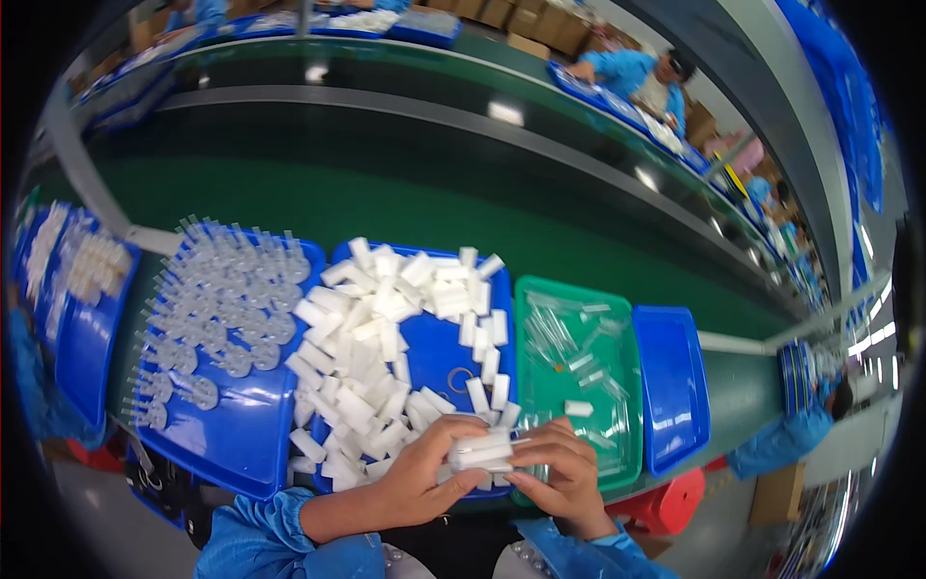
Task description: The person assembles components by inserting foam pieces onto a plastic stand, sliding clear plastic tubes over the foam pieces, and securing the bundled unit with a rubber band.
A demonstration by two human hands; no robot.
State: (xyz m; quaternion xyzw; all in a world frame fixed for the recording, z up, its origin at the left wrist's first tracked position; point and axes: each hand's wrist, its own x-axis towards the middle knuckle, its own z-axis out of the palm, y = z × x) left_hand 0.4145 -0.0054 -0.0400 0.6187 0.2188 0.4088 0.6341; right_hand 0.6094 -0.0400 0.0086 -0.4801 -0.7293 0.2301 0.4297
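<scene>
Both hands meet over the near edge of the middle blue tray [424, 343]. My left hand [429, 482] is closed around a few white rectangular blocks [482, 452], thumb below and fingers above. At their right end my right hand [564, 468] pinches a clear plastic piece [533, 472], partly hidden by the fingers. Whether a block sits inside the clear piece I cannot tell. Many loose white blocks [357, 400] lie heaped in the middle tray, along with a thin ring [460, 378].
At right, a green tray [634, 386] holds clear tubes [555, 333] and a white block [579, 408]; beside it stands a blue tray [670, 386]. Clear round-based parts [227, 299] fill the left blue tray [241, 454]. Behind runs a green conveyor [386, 174]; co-workers in blue sit around.
</scene>
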